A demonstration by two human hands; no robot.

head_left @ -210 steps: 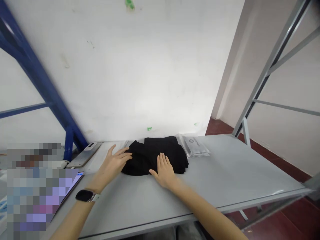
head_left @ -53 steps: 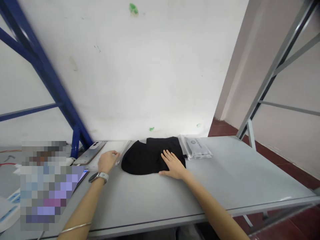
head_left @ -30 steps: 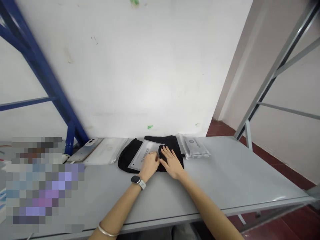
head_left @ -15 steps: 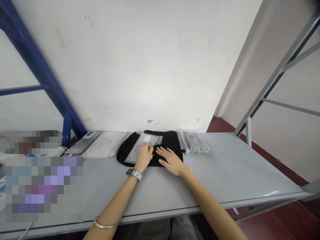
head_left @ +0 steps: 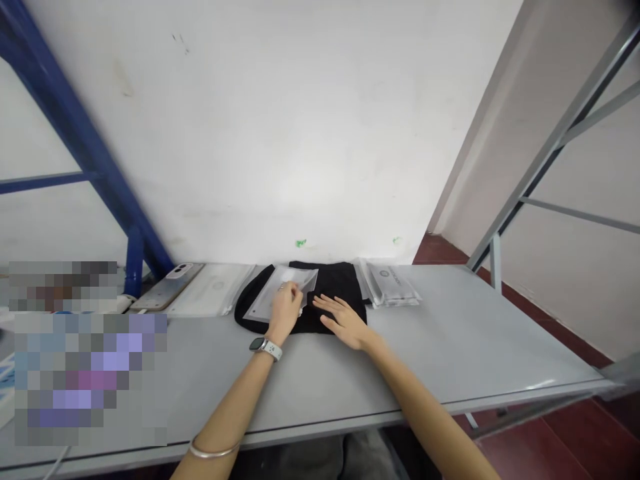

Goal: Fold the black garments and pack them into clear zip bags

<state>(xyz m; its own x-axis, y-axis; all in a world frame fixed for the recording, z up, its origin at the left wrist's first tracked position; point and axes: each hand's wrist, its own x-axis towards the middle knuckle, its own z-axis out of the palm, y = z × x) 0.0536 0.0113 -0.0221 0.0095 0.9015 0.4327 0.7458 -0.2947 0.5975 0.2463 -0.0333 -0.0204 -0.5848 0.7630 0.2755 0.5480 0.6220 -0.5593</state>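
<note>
Left hand (head_left: 285, 310) is bunching its fingers on a frosted plastic bag (head_left: 263, 303), though I cannot tell whether they are pinching the film or only pressing on it. The bag is lying across the top and left of a folded black garment (head_left: 337, 293), slightly skewed, with the garment showing around its edges. Its flat look suggests that nothing is inside it, and the garment is sitting beneath it, not within it. The right hand (head_left: 343, 321) is lying open on the garment with its fingers spread, apparently pinning the cloth so it doesn't slide while the left hand works on the bag. Both hands are close together at the front of the pile, just apart from each other.

Beside the garment on the right, a stack of printed plastic packets (head_left: 389, 283) is sitting against the wall, their contents impossible to make out. To the left, a flat translucent bag (head_left: 210, 290) and a phone (head_left: 163, 290) are lying along the back of the grey tabletop (head_left: 450, 340), keeping the front of it open for the hands.
</note>
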